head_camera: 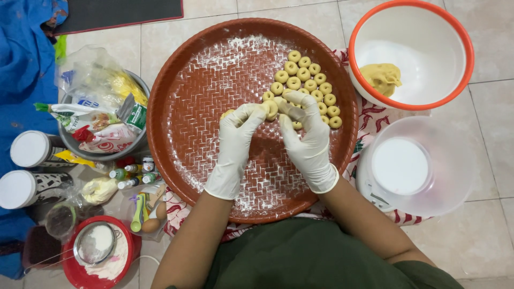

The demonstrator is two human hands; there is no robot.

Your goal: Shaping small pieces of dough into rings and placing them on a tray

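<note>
Both gloved hands meet over the middle of the floured round tray [176, 107]. The left hand [235, 144] and right hand [306, 142] pinch one dough ring [271, 108] between closed fingers, beside the finished rings [308, 85]. The dough is probably soft, light and easily deformed; grip its outer edge gently.

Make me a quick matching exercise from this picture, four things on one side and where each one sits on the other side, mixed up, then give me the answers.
Things:
1. dough rings
2. lump of dough
3. sieve
4. eggs

Places:
A. in the white bowl with an orange rim
B. on the floured round brown tray
C. on the floor left of the tray, by the small bottles
D. over flour in the red bowl

Pairs: 1-B, 2-A, 3-D, 4-C
</note>
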